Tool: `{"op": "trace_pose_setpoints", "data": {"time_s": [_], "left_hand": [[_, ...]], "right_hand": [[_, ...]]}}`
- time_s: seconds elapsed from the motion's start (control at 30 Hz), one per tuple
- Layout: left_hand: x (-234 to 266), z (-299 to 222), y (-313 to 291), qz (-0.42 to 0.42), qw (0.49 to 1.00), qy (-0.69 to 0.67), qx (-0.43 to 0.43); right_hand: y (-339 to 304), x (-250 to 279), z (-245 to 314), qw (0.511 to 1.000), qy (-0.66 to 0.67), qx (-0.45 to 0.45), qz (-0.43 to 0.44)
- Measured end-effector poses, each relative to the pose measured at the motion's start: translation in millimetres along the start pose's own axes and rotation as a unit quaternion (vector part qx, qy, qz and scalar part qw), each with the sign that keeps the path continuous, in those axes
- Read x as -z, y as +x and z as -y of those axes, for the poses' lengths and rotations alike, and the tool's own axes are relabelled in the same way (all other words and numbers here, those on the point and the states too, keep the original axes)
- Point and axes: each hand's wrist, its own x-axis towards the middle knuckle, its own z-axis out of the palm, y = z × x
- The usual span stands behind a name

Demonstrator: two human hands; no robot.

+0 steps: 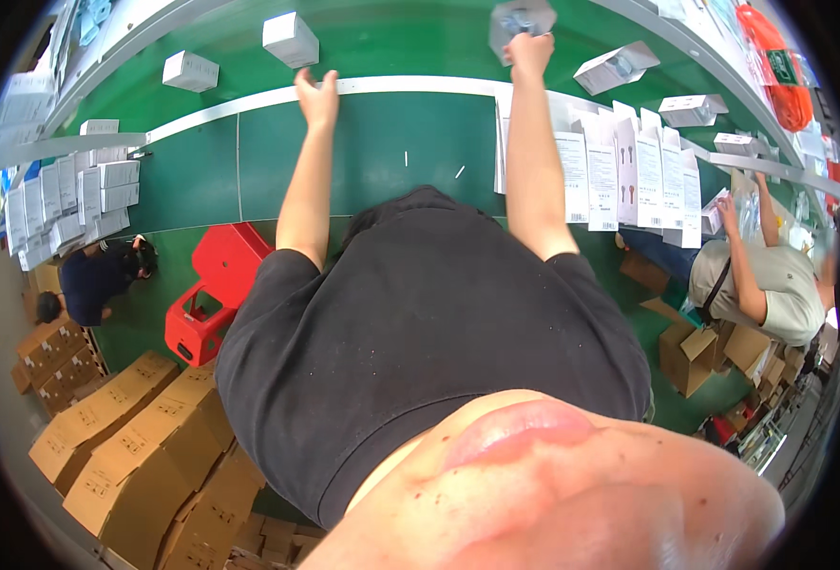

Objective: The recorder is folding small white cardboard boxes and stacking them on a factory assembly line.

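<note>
My left hand point(317, 98) is open at the white rail, thumb and fingers apart and holding nothing. Just beyond its fingertips, a closed white carton point(290, 40) stands on the green conveyor belt point(401, 43). My right arm reaches far forward, and the right hand point(530, 55) is closed at the edge of an open white carton point(523, 17). Something bluish and clear shows inside that carton; blur hides what it is. Another white carton point(192, 71) sits farther left on the belt. To the right lies an open carton point(616, 68) with clear plastic in it.
Flat white printed cartons point(629, 171) overlap on the green table point(372, 152) at right. Stacked white boxes point(68, 195) stand at left. A red stool point(230, 271) and brown cardboard boxes point(144, 446) are behind me. Co-workers point(757, 285) work at right and bend down point(97, 280) at left.
</note>
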Motion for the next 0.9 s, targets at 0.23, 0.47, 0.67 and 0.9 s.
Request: {"op": "trace_pose_setpoints", "data": {"time_s": [0.23, 0.47, 0.67, 0.9], "left_hand": [[-37.7, -61.1, -132.4, 0.050, 0.961, -0.186, -0.199], [-11.8, -37.4, -157.0, 0.116, 0.974, -0.173, -0.090], [-10.8, -33.7, -160.5, 0.084, 0.952, -0.073, -0.286], [-4.6, -44.5, -167.7, 0.031, 0.938, 0.081, -0.335]], "right_hand": [[-200.8, -7.6, -10.3, 0.964, -0.100, 0.173, 0.178], [-227.9, 4.6, -61.1, 0.940, 0.086, 0.070, 0.322], [-211.2, 0.8, -75.5, 0.893, -0.077, 0.366, 0.249], [-224.8, 8.6, -38.2, 0.872, 0.181, 0.294, 0.347]]}}
